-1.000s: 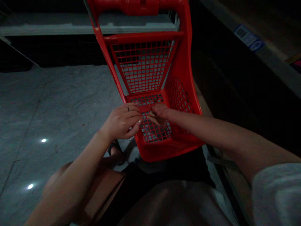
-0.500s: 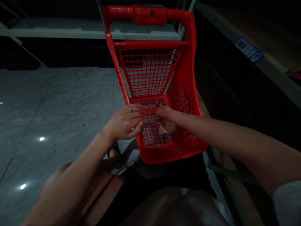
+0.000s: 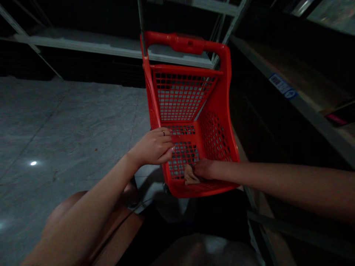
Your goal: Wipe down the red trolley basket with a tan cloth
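A red plastic shopping cart stands right in front of me, its basket open toward me. My left hand, with a ring on one finger, is closed over the basket's left rim. Deep inside the basket, close to its near wall, is my right hand, closed on a tan cloth. The cloth lies against the gridded floor and the near wall. Part of it is hidden under my fingers.
Behind the cart runs a white metal shelf. To the right is a dark shelving unit with a blue and white label on its edge. Grey tiled floor stretches to the left. My knee shows below my left forearm.
My right hand has moved toward me with the cloth, from the middle of the basket floor to the near wall. My left hand stays on the rim. The view has shifted slightly.
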Available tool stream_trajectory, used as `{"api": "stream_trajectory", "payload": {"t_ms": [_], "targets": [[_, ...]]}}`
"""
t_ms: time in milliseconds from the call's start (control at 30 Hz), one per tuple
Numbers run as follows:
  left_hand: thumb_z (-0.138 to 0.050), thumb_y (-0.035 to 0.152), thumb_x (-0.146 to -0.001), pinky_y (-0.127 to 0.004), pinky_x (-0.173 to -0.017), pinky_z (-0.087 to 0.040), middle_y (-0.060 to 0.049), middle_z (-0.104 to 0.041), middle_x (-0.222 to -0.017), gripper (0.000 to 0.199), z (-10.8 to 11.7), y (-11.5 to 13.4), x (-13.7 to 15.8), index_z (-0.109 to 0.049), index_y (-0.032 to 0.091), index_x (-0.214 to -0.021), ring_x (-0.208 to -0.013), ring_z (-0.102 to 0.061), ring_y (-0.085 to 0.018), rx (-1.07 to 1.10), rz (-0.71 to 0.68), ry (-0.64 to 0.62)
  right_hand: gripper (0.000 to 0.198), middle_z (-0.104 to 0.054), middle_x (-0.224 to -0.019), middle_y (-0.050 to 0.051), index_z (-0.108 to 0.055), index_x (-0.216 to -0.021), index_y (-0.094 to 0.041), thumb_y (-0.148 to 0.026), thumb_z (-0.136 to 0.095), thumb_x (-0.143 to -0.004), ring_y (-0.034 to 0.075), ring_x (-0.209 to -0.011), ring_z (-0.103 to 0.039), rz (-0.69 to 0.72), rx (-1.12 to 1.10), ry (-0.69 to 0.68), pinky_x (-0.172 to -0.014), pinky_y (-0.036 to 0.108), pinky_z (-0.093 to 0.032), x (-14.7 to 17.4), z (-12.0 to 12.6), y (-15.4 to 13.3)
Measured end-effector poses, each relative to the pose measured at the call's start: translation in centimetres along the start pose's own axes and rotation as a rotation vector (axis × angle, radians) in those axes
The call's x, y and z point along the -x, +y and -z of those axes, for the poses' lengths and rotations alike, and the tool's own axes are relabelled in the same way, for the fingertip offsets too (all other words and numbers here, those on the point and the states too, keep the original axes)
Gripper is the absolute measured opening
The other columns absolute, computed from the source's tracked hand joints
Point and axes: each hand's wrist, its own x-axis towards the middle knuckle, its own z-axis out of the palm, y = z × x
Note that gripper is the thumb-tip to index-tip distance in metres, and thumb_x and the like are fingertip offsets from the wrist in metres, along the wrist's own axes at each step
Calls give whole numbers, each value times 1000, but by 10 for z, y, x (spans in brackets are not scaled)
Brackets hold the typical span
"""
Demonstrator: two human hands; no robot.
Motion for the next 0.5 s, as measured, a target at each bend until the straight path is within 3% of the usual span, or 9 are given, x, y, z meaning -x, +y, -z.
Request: {"api": "stream_trajectory", "payload": {"t_ms": [67,133,267,367,433,500], "targets": [[-41,24,-99,-40,-101,-56,-6,-73,-79,36,1,1,-1,-70,16,-77,-89,-66,-21,16,3,-7,13,-76,-106,8,-75,-101,-18,-21,-74,-88,22,-99,-72,-33,76,-88,-86,36,-60,7,13,3],[-43,23,-98,-40,-100,-56,-6,-73,-80,34,2,2,-3,-70,16,-80,-89,-66,-21,34,10,-14,17,-79,-104,9,-78,-96,-21,-10,-72,-84,25,-103,-73,-99,150,-83,-87,33,-58,9,39,17],[-44,21,-96,-39,-95,-56,-6,-72,-78,32,2,3,-6,-69,16,-77,-87,-66,-21,65,9,-12,34,-74,-122,20,-75,-116,-15,-9,-49,-95,32,-121,-67,-337,292,87,-95,42,-55,17,119,78],[-45,20,-95,-40,-90,-56,-6,-71,-74,31,2,3,-7,-68,17,-76,-84,-65,-21,93,19,-17,37,-69,-128,26,-69,-126,-11,-16,-51,-95,39,-128,-62,-518,375,255,-99,49,-51,32,171,132],[-44,19,-96,-40,-89,-56,-6,-71,-75,30,3,4,-9,-69,17,-78,-82,-64,-21,102,27,-30,43,-73,-120,24,-60,-138,-14,-21,-51,-97,37,-121,-66,-604,393,345,-96,47,-51,40,182,151],[-44,19,-96,-41,-89,-56,-6,-71,-75,31,4,4,-9,-69,17,-79,-82,-64,-21,102,29,-39,47,-76,-112,19,-50,-147,-18,-21,-47,-100,31,-111,-71,-605,354,358,-92,42,-52,41,168,146]]}}
